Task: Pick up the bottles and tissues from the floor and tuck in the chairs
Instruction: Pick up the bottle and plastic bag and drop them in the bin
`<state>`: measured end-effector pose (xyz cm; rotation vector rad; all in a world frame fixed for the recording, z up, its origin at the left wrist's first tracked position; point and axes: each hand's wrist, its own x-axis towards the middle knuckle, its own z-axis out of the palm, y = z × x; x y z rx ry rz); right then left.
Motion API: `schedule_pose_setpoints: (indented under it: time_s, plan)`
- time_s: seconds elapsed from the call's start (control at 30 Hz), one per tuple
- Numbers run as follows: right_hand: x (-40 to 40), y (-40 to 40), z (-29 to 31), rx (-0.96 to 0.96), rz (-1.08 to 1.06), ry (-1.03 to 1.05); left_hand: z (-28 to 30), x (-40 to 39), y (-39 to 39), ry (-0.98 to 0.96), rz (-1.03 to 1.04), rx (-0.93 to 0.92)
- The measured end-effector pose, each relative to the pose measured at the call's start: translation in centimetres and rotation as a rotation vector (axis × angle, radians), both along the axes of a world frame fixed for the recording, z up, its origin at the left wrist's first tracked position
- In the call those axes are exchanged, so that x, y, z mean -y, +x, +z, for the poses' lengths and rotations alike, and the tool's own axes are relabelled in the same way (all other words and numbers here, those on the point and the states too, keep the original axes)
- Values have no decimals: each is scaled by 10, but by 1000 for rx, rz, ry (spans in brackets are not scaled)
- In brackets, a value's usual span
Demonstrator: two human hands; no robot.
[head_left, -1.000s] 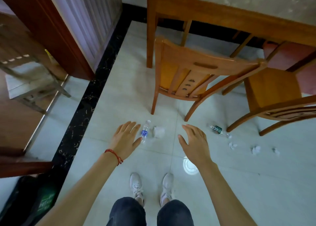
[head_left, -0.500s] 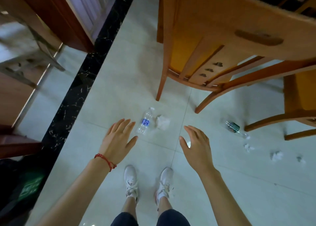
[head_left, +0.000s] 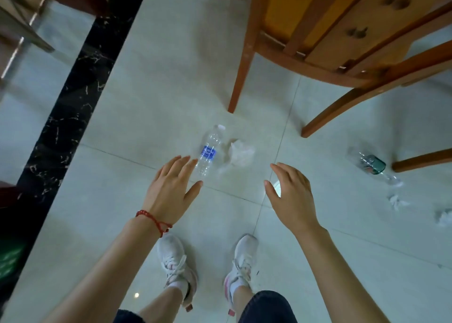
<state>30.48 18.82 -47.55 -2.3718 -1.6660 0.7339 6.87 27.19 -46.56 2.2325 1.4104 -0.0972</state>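
Both hands hang spread and empty over the pale tiled floor: left hand just short of the clear bottle lying on its side, right hand apart from it. A crumpled tissue lies beside that bottle, a green-labelled bottle and more tissues farther right. Beyond the bottle stands a wooden chair; left of it runs a black marble strip.
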Motion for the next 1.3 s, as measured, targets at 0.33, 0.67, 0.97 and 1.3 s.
schedule_pose_setpoints:
  time_s: [0.33, 0.67, 0.97, 1.3]
  plan:
    - [-17, 13, -135, 42, 21, 19, -153, -14, 6, -27, 54, 52]
    - [-38, 31, -257, 90, 22, 139, -280, -40, 22, 7, 86, 145]
    - [-67, 34, -319, 14, -26, 399, -357, -55, 31, -42, 437, 293]
    - [-66, 35, -336, -113, -139, 468, -386, -67, 40, -215, 646, 370]
